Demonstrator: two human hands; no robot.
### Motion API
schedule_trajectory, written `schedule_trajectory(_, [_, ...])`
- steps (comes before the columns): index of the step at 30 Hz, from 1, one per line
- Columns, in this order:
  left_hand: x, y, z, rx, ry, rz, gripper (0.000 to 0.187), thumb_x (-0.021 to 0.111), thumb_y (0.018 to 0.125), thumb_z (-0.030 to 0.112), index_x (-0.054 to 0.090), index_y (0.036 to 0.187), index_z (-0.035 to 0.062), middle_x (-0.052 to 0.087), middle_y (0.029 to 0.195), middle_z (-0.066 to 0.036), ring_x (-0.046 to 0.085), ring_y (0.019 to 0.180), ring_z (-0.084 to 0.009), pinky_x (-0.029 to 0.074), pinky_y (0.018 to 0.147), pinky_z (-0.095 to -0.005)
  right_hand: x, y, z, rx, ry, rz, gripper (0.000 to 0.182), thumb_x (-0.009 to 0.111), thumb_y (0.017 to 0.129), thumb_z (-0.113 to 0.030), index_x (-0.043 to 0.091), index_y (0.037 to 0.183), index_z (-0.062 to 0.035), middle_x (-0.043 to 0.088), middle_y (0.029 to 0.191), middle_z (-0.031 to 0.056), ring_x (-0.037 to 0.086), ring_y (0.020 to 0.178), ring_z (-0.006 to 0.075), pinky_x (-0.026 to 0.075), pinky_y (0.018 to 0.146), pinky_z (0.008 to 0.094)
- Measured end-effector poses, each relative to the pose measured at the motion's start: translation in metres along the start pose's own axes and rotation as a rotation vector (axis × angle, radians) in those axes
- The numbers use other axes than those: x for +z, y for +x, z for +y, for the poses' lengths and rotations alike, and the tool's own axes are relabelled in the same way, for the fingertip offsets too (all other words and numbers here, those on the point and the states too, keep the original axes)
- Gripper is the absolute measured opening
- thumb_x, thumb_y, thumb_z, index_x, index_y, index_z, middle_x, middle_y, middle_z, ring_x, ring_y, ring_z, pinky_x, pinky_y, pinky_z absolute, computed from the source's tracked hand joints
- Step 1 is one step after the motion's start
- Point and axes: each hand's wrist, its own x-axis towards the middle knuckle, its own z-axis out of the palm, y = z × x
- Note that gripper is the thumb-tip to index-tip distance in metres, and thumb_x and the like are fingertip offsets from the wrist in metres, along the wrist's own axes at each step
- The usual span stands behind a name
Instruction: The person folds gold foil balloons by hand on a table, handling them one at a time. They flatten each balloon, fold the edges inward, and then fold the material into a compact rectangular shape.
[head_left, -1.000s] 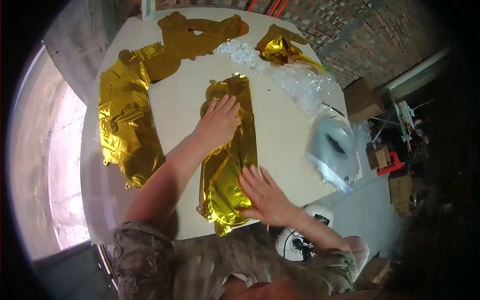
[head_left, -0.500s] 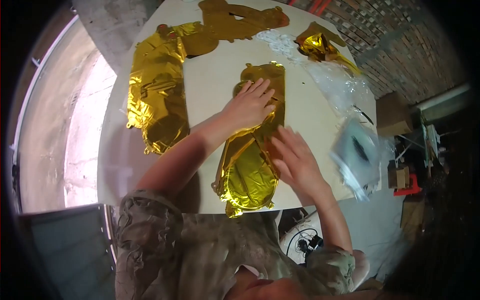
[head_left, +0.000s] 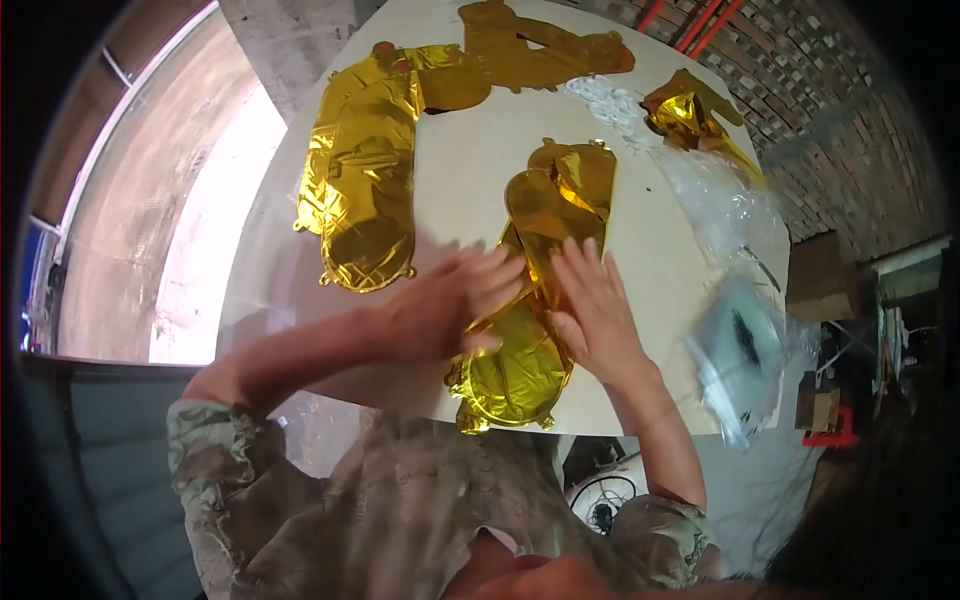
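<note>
A flat gold foil piece [head_left: 520,365], folded over itself, lies near the table's front edge and stretches away from me. My left hand [head_left: 445,305], somewhat blurred, is at the left side of its middle, fingers spread and pointing right. On the right side of the same foil, my right hand [head_left: 598,315] rests with fingers stretched out and apart. Above both hands, the foil's far end shows a rounded fold. Neither hand grips anything visible.
To the left lies another gold foil piece [head_left: 365,175], with a further one [head_left: 540,50] behind it. Crumpled gold foil [head_left: 685,115], white strips [head_left: 608,100], clear plastic [head_left: 715,200] and a clear bag [head_left: 740,350] are on the right of the table [head_left: 470,150].
My left hand has moved off the foil's upper part, back toward me and leftward. My right hand has come onto the foil's middle. The view has shifted slightly.
</note>
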Motion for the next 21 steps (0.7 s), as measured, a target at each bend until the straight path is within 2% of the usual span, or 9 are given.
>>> schedule_trajectory(2, [0.004, -0.028, 0.009, 0.048, -0.043, -0.053, 0.066, 0.058, 0.096, 0.041, 0.042, 0.145, 0.001, 0.032, 0.157, -0.019, 0.028, 0.146, -0.0394, 0.024, 0.118, -0.0568, 0.002, -0.001, 0.01, 0.043, -0.051, 0.027, 0.062, 0.059, 0.097, -0.029, 0.038, 0.15, -0.0049, 0.028, 0.159, 0.0193, 0.024, 0.149, 0.0379, 0.016, 0.122, 0.0509])
schedule_trajectory(4, [-0.004, -0.037, 0.018, -0.003, -0.02, -0.241, 0.078, 0.059, 0.092, 0.047, 0.035, 0.15, -0.0005, 0.027, 0.16, -0.017, 0.023, 0.149, -0.0323, 0.019, 0.121, -0.0528, 0.004, 0.001, 0.018, 0.104, -0.12, 0.037, 0.064, 0.059, 0.097, -0.029, 0.036, 0.15, -0.003, 0.027, 0.16, 0.0212, 0.023, 0.149, 0.0393, 0.016, 0.121, 0.051])
schedule_trajectory(9, [0.001, -0.047, 0.017, 0.052, -0.006, -0.199, 0.083, 0.06, 0.09, 0.05, 0.034, 0.151, 0.0001, 0.028, 0.16, -0.015, 0.022, 0.15, -0.0307, 0.017, 0.122, -0.0521, 0.019, 0.012, 0.026, 0.126, -0.152, 0.011, 0.063, 0.056, 0.098, -0.031, 0.035, 0.151, -0.0032, 0.027, 0.16, 0.022, 0.023, 0.149, 0.0394, 0.017, 0.121, 0.0511])
schedule_trajectory(11, [0.004, -0.046, 0.016, 0.037, 0.005, -0.221, 0.081, 0.063, 0.088, 0.051, 0.04, 0.147, 0.0006, 0.032, 0.158, -0.016, 0.025, 0.149, -0.0313, 0.017, 0.121, -0.0534, 0.022, 0.015, 0.029, 0.122, -0.163, 0.005, 0.062, 0.054, 0.099, -0.032, 0.035, 0.151, -0.0029, 0.027, 0.159, 0.0222, 0.022, 0.149, 0.0399, 0.017, 0.121, 0.0512])
schedule_trajectory(13, [0.003, -0.046, 0.017, 0.043, 0.017, -0.189, 0.08, 0.064, 0.087, 0.052, 0.043, 0.145, 0.0005, 0.036, 0.156, -0.016, 0.028, 0.148, -0.0303, 0.017, 0.121, -0.0534, 0.023, 0.012, 0.028, 0.101, -0.166, -0.062, 0.062, 0.053, 0.099, -0.035, 0.036, 0.151, -0.0038, 0.029, 0.159, 0.0211, 0.025, 0.148, 0.0391, 0.019, 0.12, 0.0508])
schedule_trajectory(16, [0.003, -0.04, 0.008, 0.086, 0.062, -0.155, 0.073, 0.064, 0.089, 0.052, 0.051, 0.139, 0.0016, 0.047, 0.149, -0.016, 0.039, 0.142, -0.0292, 0.027, 0.117, -0.0543, 0.022, 0.013, 0.026, 0.108, -0.18, -0.059, 0.062, 0.053, 0.099, -0.035, 0.037, 0.151, -0.005, 0.03, 0.159, 0.0193, 0.026, 0.148, 0.0376, 0.019, 0.12, 0.0501])
schedule_trajectory(17, [0.009, -0.031, 0.001, 0.086, 0.066, -0.149, 0.073, 0.064, 0.089, 0.052, 0.051, 0.139, 0.0016, 0.047, 0.149, -0.016, 0.039, 0.142, -0.0292, 0.027, 0.117, -0.0543, 0.021, 0.014, 0.025, 0.119, -0.176, -0.071, 0.062, 0.053, 0.099, -0.035, 0.037, 0.151, -0.0051, 0.03, 0.159, 0.019, 0.026, 0.148, 0.0373, 0.019, 0.121, 0.05])
schedule_trajectory(19, [0.013, 0.001, -0.01, 0.149, 0.049, 0.053, 0.065, 0.061, 0.092, 0.048, 0.055, 0.135, 0.0008, 0.049, 0.147, -0.018, 0.042, 0.139, -0.0275, 0.022, 0.119, -0.0505, 0.02, 0.014, 0.025, 0.125, -0.183, -0.071, 0.062, 0.054, 0.099, -0.035, 0.037, 0.151, -0.0056, 0.028, 0.16, 0.0184, 0.025, 0.148, 0.0367, 0.018, 0.121, 0.0498])
schedule_trajectory(21, [0.013, 0.033, -0.013, 0.184, 0.001, 0.106, 0.071, 0.062, 0.092, 0.048, 0.048, 0.141, -0.0019, 0.041, 0.152, -0.02, 0.035, 0.144, -0.0304, 0.02, 0.12, -0.05, 0.021, 0.013, 0.026, 0.126, -0.162, -0.088, 0.063, 0.054, 0.099, -0.036, 0.036, 0.151, -0.005, 0.026, 0.161, 0.0178, 0.023, 0.149, 0.0364, 0.018, 0.121, 0.0497])
